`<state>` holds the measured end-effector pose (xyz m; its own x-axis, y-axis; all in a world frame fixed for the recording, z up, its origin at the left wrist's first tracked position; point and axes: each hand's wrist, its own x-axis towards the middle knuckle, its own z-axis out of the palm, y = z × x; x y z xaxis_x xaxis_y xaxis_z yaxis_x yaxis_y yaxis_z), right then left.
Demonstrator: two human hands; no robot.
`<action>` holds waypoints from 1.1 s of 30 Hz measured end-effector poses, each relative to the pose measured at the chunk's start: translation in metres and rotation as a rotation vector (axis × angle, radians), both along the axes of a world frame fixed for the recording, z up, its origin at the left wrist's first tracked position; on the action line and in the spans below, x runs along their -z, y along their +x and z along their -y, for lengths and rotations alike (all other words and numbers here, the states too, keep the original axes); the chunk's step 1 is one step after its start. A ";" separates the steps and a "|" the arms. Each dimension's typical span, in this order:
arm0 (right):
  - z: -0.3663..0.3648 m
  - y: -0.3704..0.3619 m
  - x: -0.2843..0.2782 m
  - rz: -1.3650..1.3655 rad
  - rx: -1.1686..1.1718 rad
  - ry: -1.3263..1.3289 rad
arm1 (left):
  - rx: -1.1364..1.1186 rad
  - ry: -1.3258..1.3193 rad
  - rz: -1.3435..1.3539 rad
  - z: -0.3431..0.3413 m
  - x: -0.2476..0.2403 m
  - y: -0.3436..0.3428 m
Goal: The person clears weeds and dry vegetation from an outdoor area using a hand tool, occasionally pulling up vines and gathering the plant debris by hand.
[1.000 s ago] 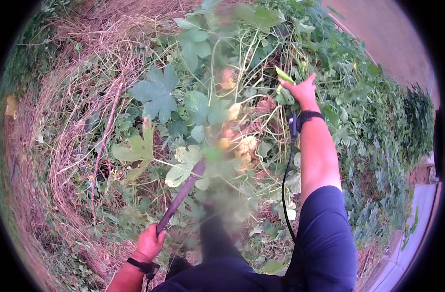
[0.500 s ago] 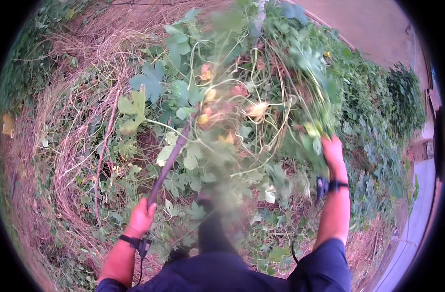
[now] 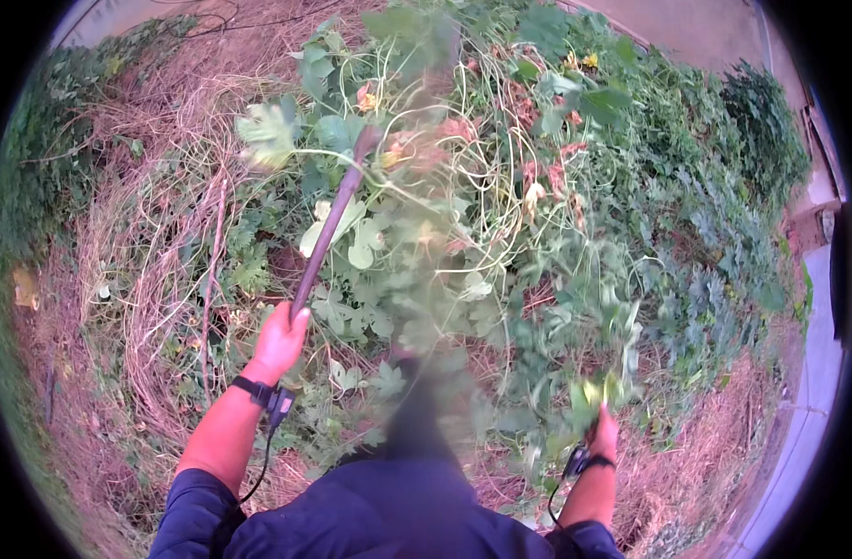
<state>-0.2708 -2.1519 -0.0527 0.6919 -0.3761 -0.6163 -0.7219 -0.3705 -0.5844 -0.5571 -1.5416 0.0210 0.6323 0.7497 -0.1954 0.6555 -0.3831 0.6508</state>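
Observation:
My left hand (image 3: 281, 341) is closed round the lower end of a dark, purplish-brown pole (image 3: 331, 228). It slants up and to the right into the vines, and its far end lies against leaves and stems. At the lower right my right hand (image 3: 605, 434) grips leafy vine (image 3: 589, 391), with yellow-green leaves showing just above the fingers. Its exact hold is partly hidden and blurred. Between my hands spreads a tangle of pale curling vine stems (image 3: 482, 219) with broad green leaves and several withered orange and reddish leaves.
Dry, straw-like vines (image 3: 151, 307) cover the ground on the left. Thick green foliage (image 3: 696, 196) fills the right side. A pale paved strip (image 3: 790, 419) runs along the far right edge, and bare ground (image 3: 692, 33) lies at the upper right. A blurred smear crosses the middle.
My right hand has moved down toward me and slightly left, dragging leafy vine along. My left hand has risen a little with the pole, whose far end reaches farther up.

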 end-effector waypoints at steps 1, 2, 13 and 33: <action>-0.048 0.021 -0.022 0.036 -0.034 0.000 | 0.011 0.073 0.060 -0.006 0.001 0.007; -0.068 0.042 -0.022 0.198 -0.181 -0.014 | 0.029 0.144 0.128 -0.011 0.005 0.017; -0.307 0.075 -0.064 0.528 -0.773 0.148 | 0.131 0.194 0.459 -0.035 -0.080 0.222; -0.417 -0.104 0.175 -0.135 -0.703 0.331 | 0.078 0.140 -0.219 -0.021 0.098 -0.128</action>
